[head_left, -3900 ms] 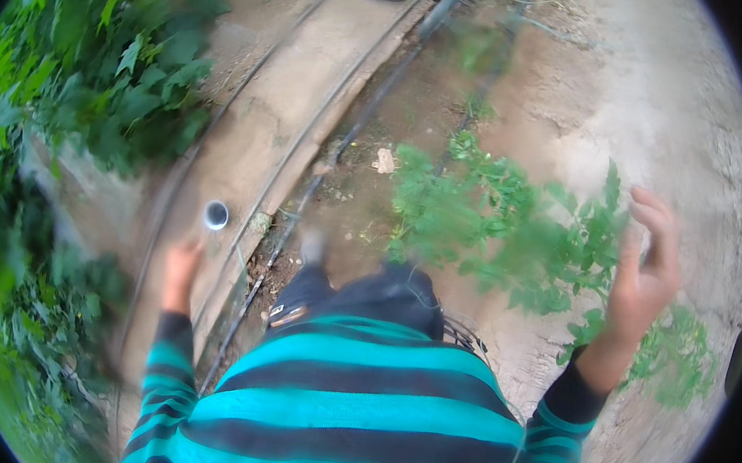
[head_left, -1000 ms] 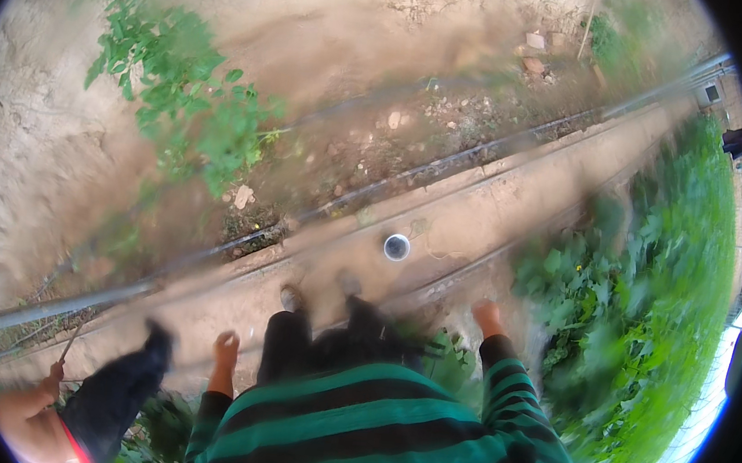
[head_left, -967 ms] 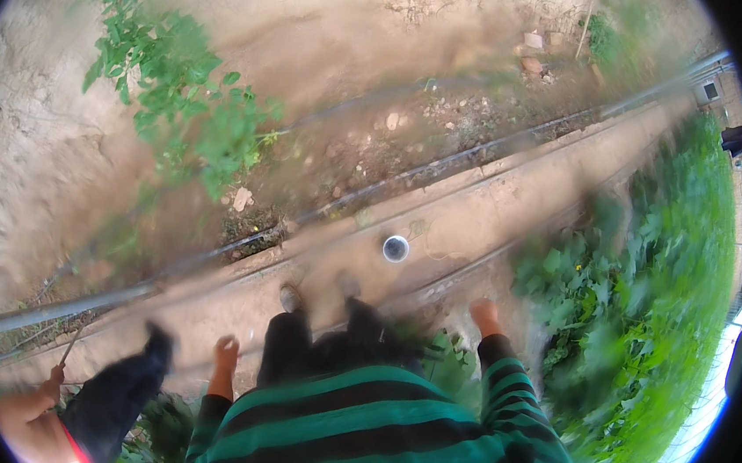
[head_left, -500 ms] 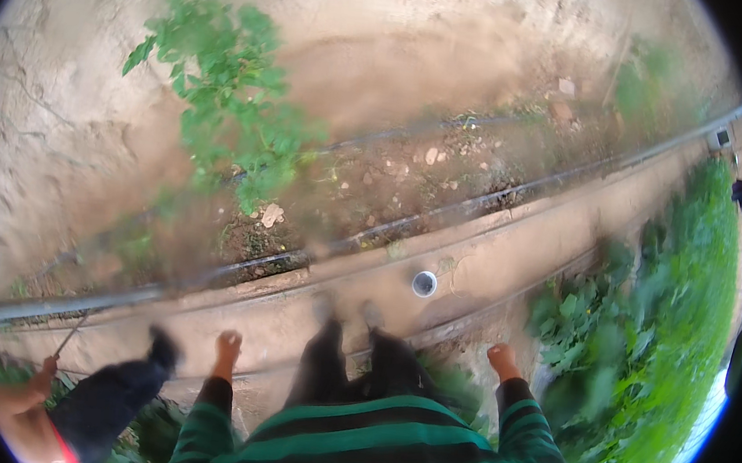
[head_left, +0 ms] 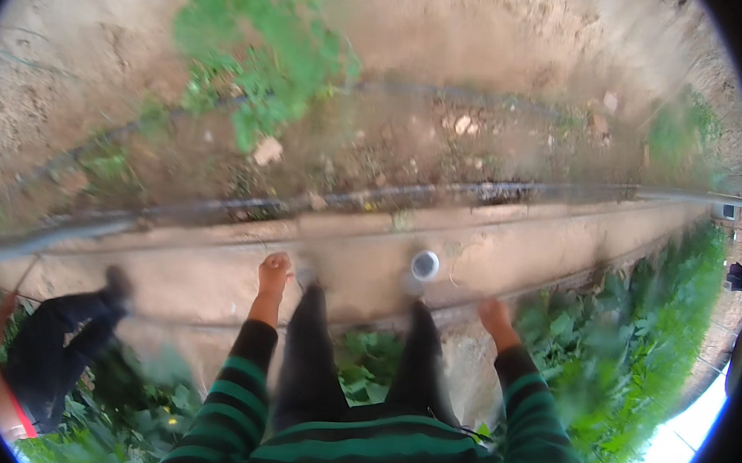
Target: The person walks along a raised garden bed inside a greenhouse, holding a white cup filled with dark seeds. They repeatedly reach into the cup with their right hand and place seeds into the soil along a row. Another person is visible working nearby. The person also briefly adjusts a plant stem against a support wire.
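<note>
The right hand (head_left: pixel 494 315) is blurred; I cannot tell whether its grip is apart or together. The left hand (head_left: pixel 275 269) has its grip curled together. The round bucket (head_left: pixel 424 265), white-rimmed, its grey inside indistinct, stands on the path (head_left: pixel 547 240), nearer the right hand.

Along the path (head_left: pixel 554 252), we have room to pass rightward from the pale round container (head_left: pixel 424 266), though leafy plants (head_left: pixel 617 341) crowd the near edge beyond our right hand (head_left: pixel 496 317). The container stands between the path's long edges, just beside our right shoe, so a low sweep across from our left hand (head_left: pixel 275 273) meets our shoes, then its rim. Leftward, a hand could pass over the path as far as a co-worker's dark trouser leg (head_left: pixel 61 341). A grey pipe (head_left: pixel 80 232) lines the far edge.
</note>
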{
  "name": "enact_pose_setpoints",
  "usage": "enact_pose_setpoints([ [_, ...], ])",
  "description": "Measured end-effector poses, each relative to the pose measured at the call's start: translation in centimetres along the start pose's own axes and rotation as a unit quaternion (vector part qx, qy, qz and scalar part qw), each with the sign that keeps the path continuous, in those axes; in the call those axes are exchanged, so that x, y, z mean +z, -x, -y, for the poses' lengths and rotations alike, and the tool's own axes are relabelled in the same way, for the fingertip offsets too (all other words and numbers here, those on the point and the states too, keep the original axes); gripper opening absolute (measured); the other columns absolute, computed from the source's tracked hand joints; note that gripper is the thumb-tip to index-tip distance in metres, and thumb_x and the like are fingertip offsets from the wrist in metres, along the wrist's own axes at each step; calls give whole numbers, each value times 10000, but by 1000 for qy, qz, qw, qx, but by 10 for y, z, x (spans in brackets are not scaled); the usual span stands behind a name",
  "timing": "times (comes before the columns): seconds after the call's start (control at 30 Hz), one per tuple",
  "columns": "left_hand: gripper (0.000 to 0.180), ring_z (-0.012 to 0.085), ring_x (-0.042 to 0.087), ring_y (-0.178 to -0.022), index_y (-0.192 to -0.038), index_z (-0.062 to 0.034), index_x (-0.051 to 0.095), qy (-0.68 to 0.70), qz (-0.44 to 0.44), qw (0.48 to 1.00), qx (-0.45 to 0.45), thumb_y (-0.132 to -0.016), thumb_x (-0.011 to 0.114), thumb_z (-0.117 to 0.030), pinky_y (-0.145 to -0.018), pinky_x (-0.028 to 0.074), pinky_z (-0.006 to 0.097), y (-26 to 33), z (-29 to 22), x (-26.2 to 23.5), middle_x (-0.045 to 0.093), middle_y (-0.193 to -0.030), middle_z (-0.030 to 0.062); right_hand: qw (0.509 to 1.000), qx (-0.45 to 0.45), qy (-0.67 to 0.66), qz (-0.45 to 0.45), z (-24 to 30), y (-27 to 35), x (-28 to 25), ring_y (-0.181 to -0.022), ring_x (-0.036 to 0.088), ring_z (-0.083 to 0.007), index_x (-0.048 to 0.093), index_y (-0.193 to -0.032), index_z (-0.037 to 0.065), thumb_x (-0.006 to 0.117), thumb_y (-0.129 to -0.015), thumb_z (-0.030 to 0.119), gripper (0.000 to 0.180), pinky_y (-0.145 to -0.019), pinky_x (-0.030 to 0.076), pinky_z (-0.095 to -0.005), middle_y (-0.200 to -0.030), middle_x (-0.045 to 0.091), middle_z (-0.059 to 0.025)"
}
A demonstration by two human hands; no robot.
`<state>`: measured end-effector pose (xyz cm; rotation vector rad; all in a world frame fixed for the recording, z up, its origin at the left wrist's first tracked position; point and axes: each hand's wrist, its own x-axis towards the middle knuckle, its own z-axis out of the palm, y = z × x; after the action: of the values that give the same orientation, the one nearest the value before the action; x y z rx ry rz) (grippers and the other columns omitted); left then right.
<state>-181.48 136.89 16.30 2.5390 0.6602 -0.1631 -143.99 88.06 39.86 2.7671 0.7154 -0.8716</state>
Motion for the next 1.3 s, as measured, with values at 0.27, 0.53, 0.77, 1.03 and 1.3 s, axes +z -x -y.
enact_pose_setpoints([
  [0.27,407,265,590,-981,-1248,-80,484,469,11,859,-205,-872,611,-168,-776,533,420,39,-179,128,559,-1138,111,994,-4,-53,94,-22,-114,133,-1031,572,-394,616,-1027,33,672,-755,238,345,-871,470,-456,-1074,629,-194],
  [0.53,603,281,568,-1095,-1380,-46,348,690,18,520,-504,-880,633,-226,-837,533,389,64,-250,185,489,-1311,144,991,16,-58,117,-33,-206,252,-1085,539,-418,431,-1303,45,616,-819,183,536,-899,456,-467,-1194,549,-256],
  [0.77,462,276,580,-1080,-1244,6,504,654,126,569,-481,-892,625,-268,-839,531,385,45,-260,167,535,-1237,151,995,-27,-30,90,-23,-276,317,-1077,543,-407,433,-1273,89,542,-834,102,453,-897,465,-474,-1226,503,-226],
  [1.03,423,268,585,-1076,-1209,14,527,650,113,558,-504,-897,620,-255,-830,533,378,38,-255,164,556,-1200,133,988,-67,22,136,-12,-307,325,-920,609,-388,554,-1024,70,495,-823,50,211,-769,502,-477,-970,620,-209],
  [1.3,470,218,575,-1089,-1264,0,484,580,73,663,-468,-883,635,-231,-832,522,332,32,-229,191,575,-1151,113,984,-116,7,139,1,-297,311,-838,620,-407,583,-971,53,485,-823,66,178,-727,501,-482,-850,642,-220],
])
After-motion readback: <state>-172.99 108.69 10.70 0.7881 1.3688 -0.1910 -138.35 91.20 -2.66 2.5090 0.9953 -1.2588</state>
